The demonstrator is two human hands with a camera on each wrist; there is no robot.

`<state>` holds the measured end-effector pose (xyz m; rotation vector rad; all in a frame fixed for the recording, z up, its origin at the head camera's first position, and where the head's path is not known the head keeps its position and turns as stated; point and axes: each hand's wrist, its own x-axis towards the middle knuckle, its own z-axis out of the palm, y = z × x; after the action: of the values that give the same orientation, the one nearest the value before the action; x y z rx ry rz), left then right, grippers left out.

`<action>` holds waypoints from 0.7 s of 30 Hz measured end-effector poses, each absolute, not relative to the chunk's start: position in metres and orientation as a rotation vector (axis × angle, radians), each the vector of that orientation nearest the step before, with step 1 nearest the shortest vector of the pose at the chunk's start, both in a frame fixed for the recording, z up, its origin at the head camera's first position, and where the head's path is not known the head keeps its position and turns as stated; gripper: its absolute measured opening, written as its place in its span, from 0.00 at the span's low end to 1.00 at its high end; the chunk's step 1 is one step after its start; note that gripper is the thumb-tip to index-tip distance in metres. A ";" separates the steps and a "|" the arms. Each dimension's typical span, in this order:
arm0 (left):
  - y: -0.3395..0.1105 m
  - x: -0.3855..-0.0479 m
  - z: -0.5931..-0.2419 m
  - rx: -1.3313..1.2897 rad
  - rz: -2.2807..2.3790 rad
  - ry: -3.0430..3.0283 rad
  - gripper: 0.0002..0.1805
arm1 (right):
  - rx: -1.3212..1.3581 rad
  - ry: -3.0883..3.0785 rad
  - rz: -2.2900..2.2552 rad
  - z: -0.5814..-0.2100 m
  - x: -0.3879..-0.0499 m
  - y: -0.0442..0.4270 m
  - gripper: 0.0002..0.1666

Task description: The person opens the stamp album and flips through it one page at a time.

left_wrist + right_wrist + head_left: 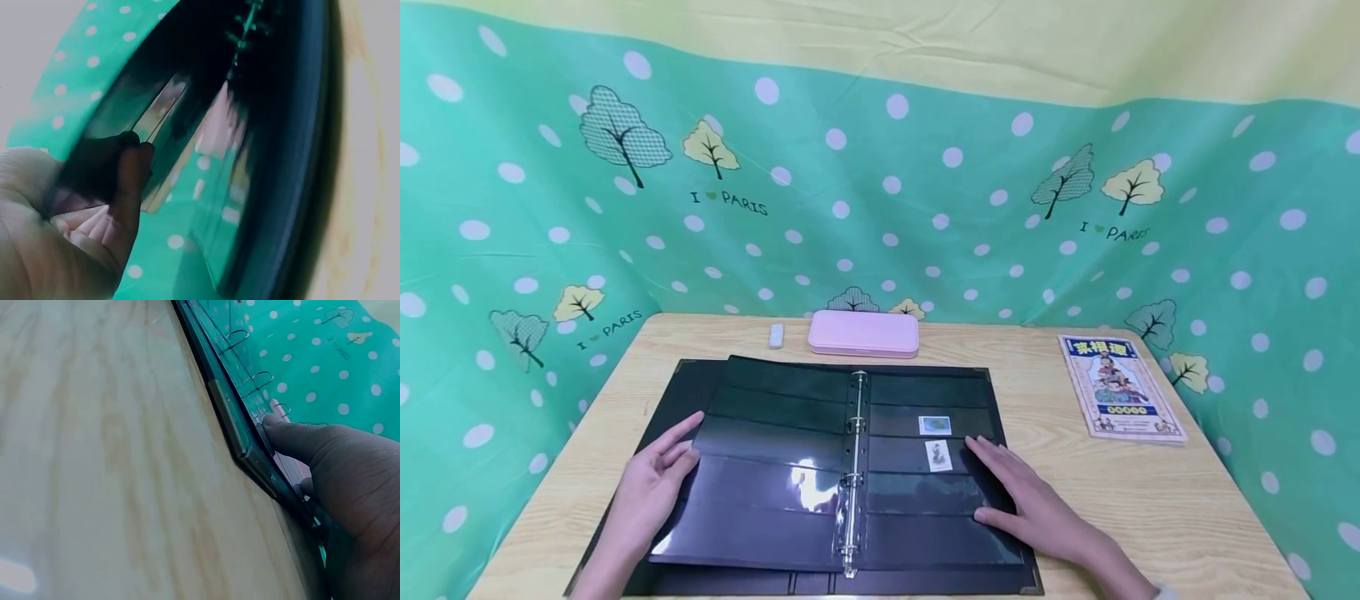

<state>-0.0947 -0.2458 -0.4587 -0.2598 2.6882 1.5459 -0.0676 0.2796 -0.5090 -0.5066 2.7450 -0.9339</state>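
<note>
A stamp album [692, 375] with a ring spine [852, 467] lies spread flat on the table. At its left side my left hand [651, 487] pinches the outer edge of a black pocket page [752, 492], which is lifted a little off the cover. The left wrist view shows thumb and fingers of that hand [81, 244] on either side of the page edge. My right hand [1037, 508] rests on the right page's outer edge, fingers extended. Beside its fingertips, two stamps sit in the pockets: a blue one [935, 426] and a white one with a dark figure [938, 456].
Behind the album are a pink case [863, 335] and a small white block [777, 336]. A booklet [1122, 389] with a colourful cover lies at the right on the wooden table [1150, 500]. Green dotted cloth [880, 183] hangs around the back and sides.
</note>
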 end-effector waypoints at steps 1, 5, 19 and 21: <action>-0.246 -0.095 -0.461 -0.256 1.530 2.697 0.30 | -0.506 2.746 -0.933 -0.509 -0.068 0.279 0.52; -0.249 -0.097 -0.468 -0.253 1.427 2.730 0.29 | -0.511 2.747 -0.935 -0.510 -0.068 0.279 0.52; -0.248 -0.106 -0.482 -0.241 1.219 2.742 0.37 | -0.489 2.735 -0.942 -0.509 -0.067 0.279 0.53; -0.247 -0.105 -0.482 -0.222 1.178 2.787 0.36 | -0.490 2.737 -0.942 -0.510 -0.067 0.279 0.53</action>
<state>-0.1051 -0.2474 -0.4825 -0.2219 2.7874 1.1783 -0.0670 0.2791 -0.5097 -0.4899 2.7369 -0.9417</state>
